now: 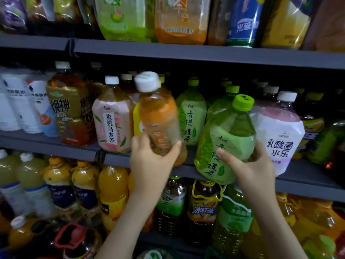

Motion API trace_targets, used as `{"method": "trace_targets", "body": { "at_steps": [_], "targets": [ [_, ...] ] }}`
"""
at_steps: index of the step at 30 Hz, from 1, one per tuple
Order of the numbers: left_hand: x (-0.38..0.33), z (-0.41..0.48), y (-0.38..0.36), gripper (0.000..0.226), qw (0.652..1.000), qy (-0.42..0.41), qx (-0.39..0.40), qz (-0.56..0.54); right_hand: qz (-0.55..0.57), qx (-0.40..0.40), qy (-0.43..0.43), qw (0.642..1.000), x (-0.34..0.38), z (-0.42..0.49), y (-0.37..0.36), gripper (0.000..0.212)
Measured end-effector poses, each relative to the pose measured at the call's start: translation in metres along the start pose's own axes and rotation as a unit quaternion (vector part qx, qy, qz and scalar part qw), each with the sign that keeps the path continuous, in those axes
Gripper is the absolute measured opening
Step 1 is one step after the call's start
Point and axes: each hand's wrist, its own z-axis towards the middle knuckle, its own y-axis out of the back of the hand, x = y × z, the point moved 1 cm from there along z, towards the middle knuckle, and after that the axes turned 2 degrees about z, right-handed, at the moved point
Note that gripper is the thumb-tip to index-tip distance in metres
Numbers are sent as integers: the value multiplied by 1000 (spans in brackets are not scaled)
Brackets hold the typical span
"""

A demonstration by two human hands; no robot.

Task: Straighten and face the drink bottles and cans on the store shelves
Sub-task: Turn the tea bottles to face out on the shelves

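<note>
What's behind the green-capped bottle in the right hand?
More green-capped bottles queue behind the tilted green tea bottle gripped by the right hand. Only their caps and shoulders show; their labels and anything deeper are covered or too dark.

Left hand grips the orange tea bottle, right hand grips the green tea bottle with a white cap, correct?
Not quite. The head view shows the green tea bottle in the right hand has a green cap, not a white one. The left hand does grip the orange tea bottle.
</note>
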Motion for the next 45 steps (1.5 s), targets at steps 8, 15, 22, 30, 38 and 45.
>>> {"method": "trace_targets", "body": {
  "at_steps": [8, 15, 22, 30, 38, 45],
  "targets": [
    [12, 20, 55, 36, 992, 67, 48, -100, -170, 53, -1, 984, 8, 26, -70, 110],
    [20, 20, 37, 32, 977, 94, 98, -164, -299, 38, 80, 950, 17, 14, -70, 109],
    [29, 22, 23, 32, 970, 107, 134, -174, -314, -1, 178, 933, 1, 28, -81, 86],
    [37, 11, 21, 36, 967, 119, 163, -157, -227, -44, 283, 931, 0, 11, -88, 63],
    [1, 22, 60, 48, 942, 229, 236, -70, -170, 277, -15, 946, 62, -5, -110, 62],
    [-65, 46, 126, 68, 899, 287, 328, -41, -102, 371, -186, 904, 146, 3, -96, 38]
  ]
}}
